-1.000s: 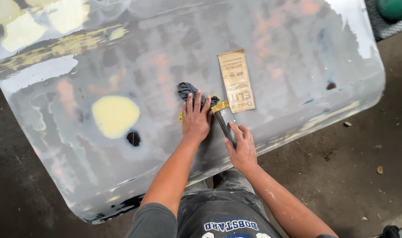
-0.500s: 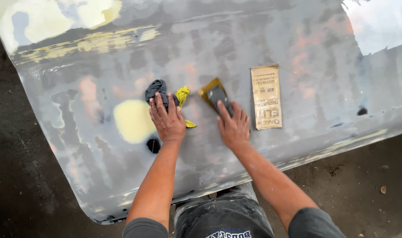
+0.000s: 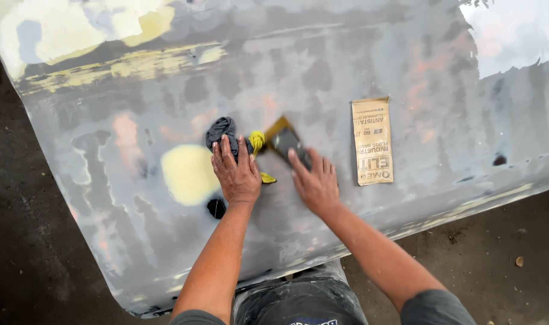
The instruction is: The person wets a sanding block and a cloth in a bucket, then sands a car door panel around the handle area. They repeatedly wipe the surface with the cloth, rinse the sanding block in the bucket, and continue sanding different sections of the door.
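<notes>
R hand (image 3: 315,183) is pressing flat on a sanding block (image 3: 288,143), fingers spread over its near end, palm down; not a closed grip, more a push-hold. Block's long axis is running diagonally, far-left to near-right, and it's lying just far-left of the palm, so R hand is the nearer one. Block is looking dark grey w/ a tan upper edge, sitting mid-panel (image 3: 407,54).

L hand (image 3: 237,171) is lying flat w/ fingers wide on a dark rag (image 3: 221,130), just left of the block; a yellow cloth (image 3: 258,144) is poking out btwn the two hands.

Tan sandpaper sheet (image 3: 372,141) is lying loose to the right, apart from R hand. Panel is looking grey, patchy, w/ a pale yellow filler spot (image 3: 187,173) left of L hand.
</notes>
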